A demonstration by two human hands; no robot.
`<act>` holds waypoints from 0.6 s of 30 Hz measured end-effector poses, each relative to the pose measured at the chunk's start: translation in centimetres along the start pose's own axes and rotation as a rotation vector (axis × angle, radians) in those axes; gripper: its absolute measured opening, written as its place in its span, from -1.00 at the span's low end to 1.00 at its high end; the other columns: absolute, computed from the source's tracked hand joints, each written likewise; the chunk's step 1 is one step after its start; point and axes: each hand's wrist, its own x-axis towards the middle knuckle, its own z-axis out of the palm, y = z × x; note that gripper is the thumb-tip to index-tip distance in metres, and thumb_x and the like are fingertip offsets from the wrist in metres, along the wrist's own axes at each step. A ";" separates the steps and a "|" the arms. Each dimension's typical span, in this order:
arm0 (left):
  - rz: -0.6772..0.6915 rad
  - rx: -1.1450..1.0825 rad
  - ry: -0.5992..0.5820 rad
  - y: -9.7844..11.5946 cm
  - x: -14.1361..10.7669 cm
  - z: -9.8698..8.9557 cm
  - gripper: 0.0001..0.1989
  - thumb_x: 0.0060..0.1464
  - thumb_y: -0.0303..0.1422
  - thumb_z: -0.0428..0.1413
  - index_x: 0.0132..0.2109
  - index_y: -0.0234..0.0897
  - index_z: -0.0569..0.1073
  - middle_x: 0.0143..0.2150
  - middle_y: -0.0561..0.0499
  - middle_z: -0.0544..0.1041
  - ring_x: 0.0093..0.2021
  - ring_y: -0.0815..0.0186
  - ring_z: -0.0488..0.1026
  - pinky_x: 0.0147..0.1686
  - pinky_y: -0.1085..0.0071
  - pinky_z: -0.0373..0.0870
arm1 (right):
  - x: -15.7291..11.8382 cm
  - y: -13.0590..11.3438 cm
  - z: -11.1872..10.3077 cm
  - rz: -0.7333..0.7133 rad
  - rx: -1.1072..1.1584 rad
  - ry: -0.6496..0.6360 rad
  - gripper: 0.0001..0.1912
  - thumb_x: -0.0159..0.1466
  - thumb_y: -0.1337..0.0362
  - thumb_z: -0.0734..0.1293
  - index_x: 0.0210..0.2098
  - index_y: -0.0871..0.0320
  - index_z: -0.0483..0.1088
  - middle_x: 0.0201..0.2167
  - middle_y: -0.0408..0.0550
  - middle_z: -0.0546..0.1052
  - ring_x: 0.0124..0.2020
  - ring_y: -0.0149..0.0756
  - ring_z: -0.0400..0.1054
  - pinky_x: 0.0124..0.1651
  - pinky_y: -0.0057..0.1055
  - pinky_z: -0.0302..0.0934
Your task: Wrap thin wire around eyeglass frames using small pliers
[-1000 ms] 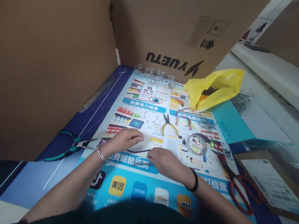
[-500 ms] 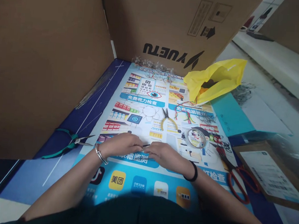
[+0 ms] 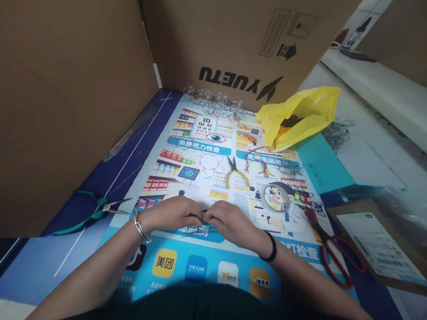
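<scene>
My left hand (image 3: 182, 212) and my right hand (image 3: 231, 223) meet fingertip to fingertip over the printed poster (image 3: 202, 166). Both are closed in a pinch. A short, thin dark piece (image 3: 205, 210) shows between the fingertips; most of it is hidden, so its kind is unclear. Just beyond the hands lie yellow-handled pliers (image 3: 237, 174), their jaws pointing away from me. Several thin wire-like strands (image 3: 197, 232) rest on the poster under the fingers. Left of my left wrist are green-handled long-nose pliers (image 3: 95, 210) with jaws apart.
Cardboard walls (image 3: 68, 96) rise at the left and back. Along the right are a yellow bag (image 3: 305, 108), a roll of clear tape (image 3: 276, 197), red-handled scissors (image 3: 338, 256) and a labelled package (image 3: 382, 250). Coloured wires (image 3: 260, 163) lie near the bag, tangled wire (image 3: 217, 99) by the back wall.
The view has shifted slightly, so the surroundings sit a little lower and further left. Both hands stay together, pinching, with the fingertips slightly closer.
</scene>
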 end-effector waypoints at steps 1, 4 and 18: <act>-0.004 0.017 0.018 0.0 0.0 0.1 -0.84 0.12 -0.37 0.01 -0.31 -0.25 0.49 -0.36 0.07 0.53 -0.40 0.39 0.39 -0.43 0.51 0.17 | 0.0 0.0 0.1 0.007 -0.007 0.033 -0.84 0.26 0.42 0.17 -0.35 0.16 0.37 -0.39 -0.08 0.45 -0.30 -0.36 0.28 -0.22 -0.44 0.16; -0.036 0.117 0.103 0.2 0.1 0.4 -0.79 0.14 -0.40 -0.02 -0.37 -0.26 0.48 -0.38 0.06 0.51 -0.39 0.37 0.40 -0.42 0.49 0.18 | -0.2 0.3 0.2 -0.002 -0.097 0.103 -0.84 0.27 0.41 0.16 -0.33 0.18 0.36 -0.38 -0.06 0.45 -0.30 -0.36 0.28 -0.23 -0.45 0.16; -0.079 0.627 0.413 1.4 0.9 1.2 -0.89 0.12 -0.50 0.02 -0.27 -0.26 0.43 -0.33 -0.02 0.41 -0.23 0.20 0.28 -0.26 0.27 0.21 | -0.3 -0.3 -0.6 0.082 -0.700 0.034 -0.93 0.23 0.43 0.25 -0.36 0.18 0.34 -0.39 -0.03 0.38 -0.32 -0.24 0.18 -0.34 -0.33 0.02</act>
